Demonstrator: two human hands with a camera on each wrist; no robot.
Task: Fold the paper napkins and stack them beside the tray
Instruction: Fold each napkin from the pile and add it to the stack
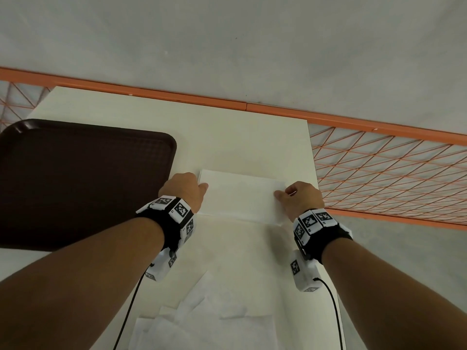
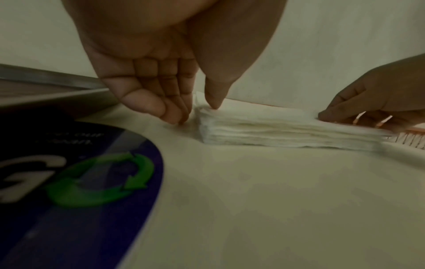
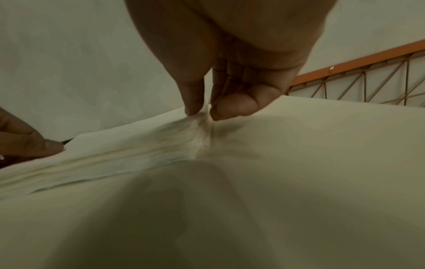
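Observation:
A stack of folded white napkins lies on the pale table, just right of the dark brown tray. My left hand is at the stack's left end. In the left wrist view its thumb presses the top corner of the stack, while its straight fingers point down to the table beside it. My right hand is at the right end. The right wrist view shows the right hand pinching the stack's edge between thumb and fingers.
Loose unfolded napkins lie at the table's near edge between my forearms. An orange wire mesh rack runs behind and to the right of the table. A dark blue surface with green arrows fills the lower left of the left wrist view.

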